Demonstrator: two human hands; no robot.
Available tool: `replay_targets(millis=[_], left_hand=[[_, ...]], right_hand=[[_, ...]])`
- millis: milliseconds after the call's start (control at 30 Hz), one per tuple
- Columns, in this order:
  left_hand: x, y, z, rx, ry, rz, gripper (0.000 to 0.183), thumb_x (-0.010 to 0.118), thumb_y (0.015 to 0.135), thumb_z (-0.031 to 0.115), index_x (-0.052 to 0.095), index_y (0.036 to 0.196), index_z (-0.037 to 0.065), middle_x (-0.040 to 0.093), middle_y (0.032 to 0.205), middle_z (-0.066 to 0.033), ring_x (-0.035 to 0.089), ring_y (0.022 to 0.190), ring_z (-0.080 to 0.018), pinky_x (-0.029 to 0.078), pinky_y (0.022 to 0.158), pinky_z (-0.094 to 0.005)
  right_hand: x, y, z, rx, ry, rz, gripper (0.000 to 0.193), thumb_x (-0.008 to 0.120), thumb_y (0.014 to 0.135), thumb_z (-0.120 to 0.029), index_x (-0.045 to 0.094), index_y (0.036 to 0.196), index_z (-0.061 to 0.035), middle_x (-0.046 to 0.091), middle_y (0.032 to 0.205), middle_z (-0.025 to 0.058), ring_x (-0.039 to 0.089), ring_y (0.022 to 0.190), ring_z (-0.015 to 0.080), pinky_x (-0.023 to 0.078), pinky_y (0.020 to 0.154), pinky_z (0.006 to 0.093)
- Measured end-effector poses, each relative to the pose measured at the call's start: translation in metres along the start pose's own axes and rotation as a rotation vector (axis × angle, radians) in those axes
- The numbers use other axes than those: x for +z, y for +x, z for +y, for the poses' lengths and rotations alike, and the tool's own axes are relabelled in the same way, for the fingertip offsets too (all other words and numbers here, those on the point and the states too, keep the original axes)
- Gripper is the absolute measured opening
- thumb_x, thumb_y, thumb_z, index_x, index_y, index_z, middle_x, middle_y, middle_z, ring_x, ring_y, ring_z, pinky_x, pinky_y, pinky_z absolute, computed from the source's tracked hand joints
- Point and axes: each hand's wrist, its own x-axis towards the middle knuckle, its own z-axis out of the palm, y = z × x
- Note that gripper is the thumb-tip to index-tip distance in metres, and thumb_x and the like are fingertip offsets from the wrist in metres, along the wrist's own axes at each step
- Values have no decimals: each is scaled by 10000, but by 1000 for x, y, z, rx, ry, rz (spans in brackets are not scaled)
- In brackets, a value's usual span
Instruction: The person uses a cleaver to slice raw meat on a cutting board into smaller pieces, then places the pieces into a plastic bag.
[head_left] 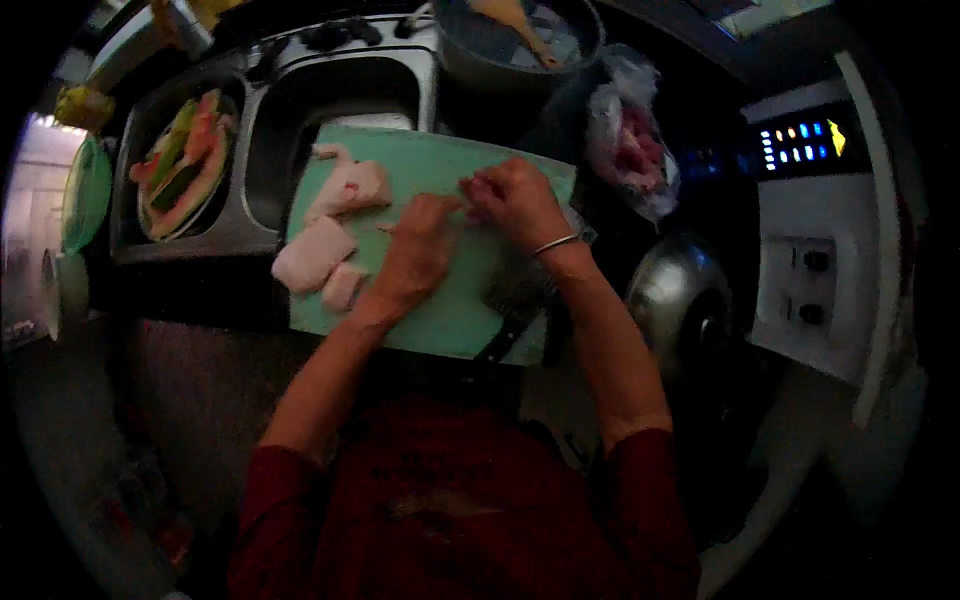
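Above a green cutting board (pixel 440 330), my left hand (pixel 420 245) and my right hand (pixel 515 200) are close together near the middle. The fingers of both are closed, and their tips nearly meet. Whatever they pinch is too small and dark to make out. Pale pink pieces of raw meat lie to the left of my left hand: a long piece (pixel 350 190) farther back, a block (pixel 315 252) and a small chunk (pixel 344 286) nearer. Under my right forearm, a broad-bladed knife (pixel 520 285) rests on the board, its black handle pointing toward me.
A double sink (pixel 250 130) lies behind and left; its left basin holds watermelon rinds (pixel 190 165). A pot (pixel 590 60) with a wooden utensil (pixel 520 25) stands at the back. To the right are a plastic bag of red meat (pixel 635 150) and a shiny metal lid (pixel 680 290).
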Motion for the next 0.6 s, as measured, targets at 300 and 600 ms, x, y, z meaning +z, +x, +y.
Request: replay_targets(millis=[300, 600], left_hand=[[-25, -76, 38, -27, -62, -152, 320, 605, 775, -72, 574, 1076, 31, 579, 1037, -171, 573, 963, -377, 485, 822, -415], [-98, -124, 37, -206, 125, 148, 252, 620, 789, -65, 610, 1023, 27, 614, 1027, -143, 613, 940, -315, 503, 812, -379]], right_hand=[[3, -4, -38, -188, -171, 56, 233, 691, 736, -126, 678, 964, -78, 603, 1004, 123, 551, 986, 322, 441, 880, 428], [48, -12, -69, -319, -489, -111, 116, 619, 746, -108, 628, 858, -79, 607, 982, 78, 556, 976, 296, 392, 916, 435]])
